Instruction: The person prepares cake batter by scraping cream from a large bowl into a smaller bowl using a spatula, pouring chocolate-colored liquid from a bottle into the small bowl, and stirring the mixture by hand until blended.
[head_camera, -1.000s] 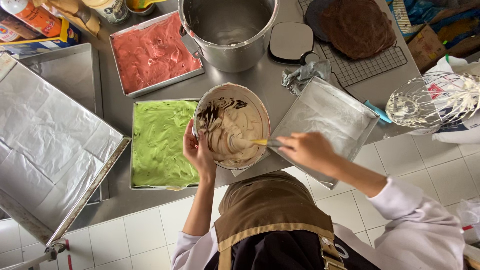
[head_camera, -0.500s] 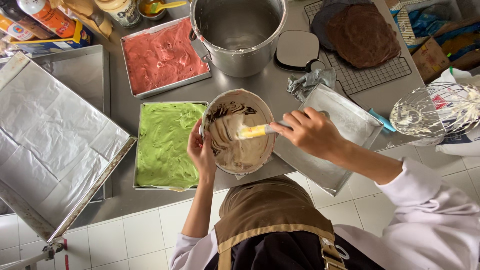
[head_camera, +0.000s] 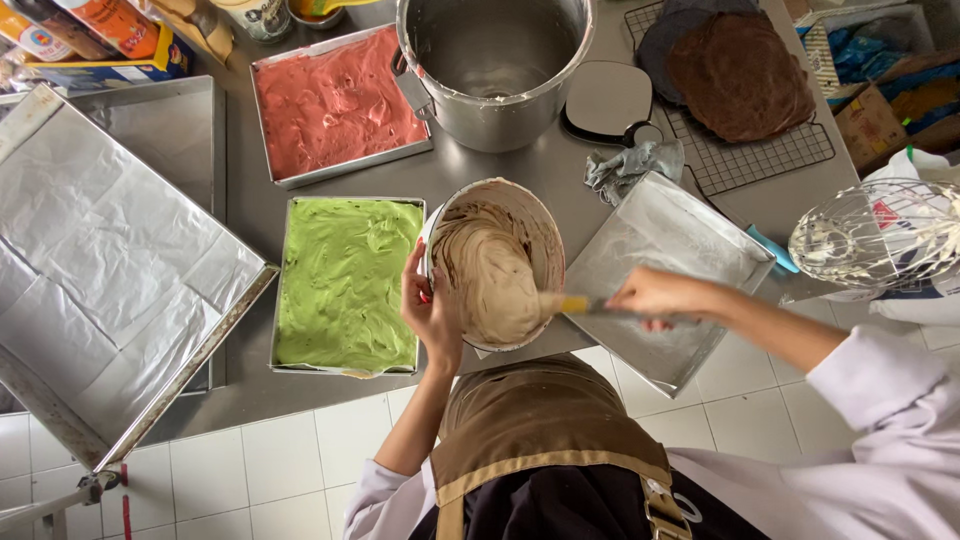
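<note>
Scraping batter in a tilted bowl
The left hand (head_camera: 432, 312) grips the bowl (head_camera: 495, 262) rim; the right hand (head_camera: 652, 296) clenches a spatula (head_camera: 565, 304) in beige batter (head_camera: 492, 280).

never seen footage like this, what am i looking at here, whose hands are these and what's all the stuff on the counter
This is one view from above, looking down on a person at a steel counter. Their left hand grips the rim of a round bowl of beige batter. Their right hand holds a spatula with its blade in the batter. Beside the bowl sit a tray of green batter, a tray of pink batter, an empty lined tray, a big metal mixing pot, and brown cake sheets on a wire rack.
</note>
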